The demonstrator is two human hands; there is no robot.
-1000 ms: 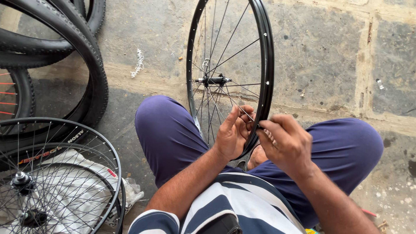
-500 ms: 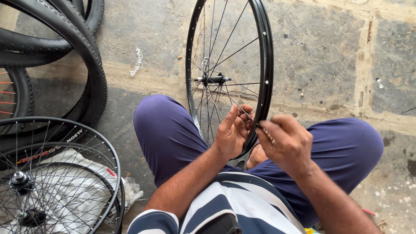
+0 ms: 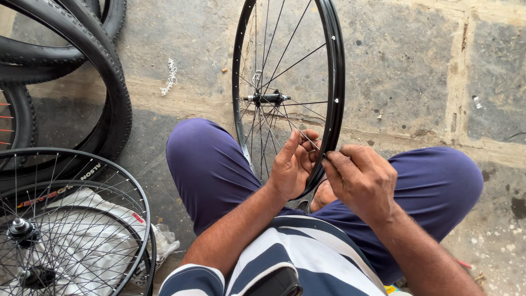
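A black bicycle wheel [image 3: 289, 93] stands upright between the seated person's knees, its rim's top cut off by the frame edge and its bottom hidden behind the hands. The left hand [image 3: 292, 164] reaches among the lower spokes, fingers curled around one thin spoke [image 3: 300, 131] near the rim. The right hand [image 3: 361, 180] sits just outside the rim, fingertips pinched together at the spoke's end; what they pinch is too small to make out. Purple trousers [image 3: 208, 170] flank the wheel. To the left lie more spoked wheels [image 3: 71, 225] over white cloth, with black tyres [image 3: 82, 49] above, partly cropped.
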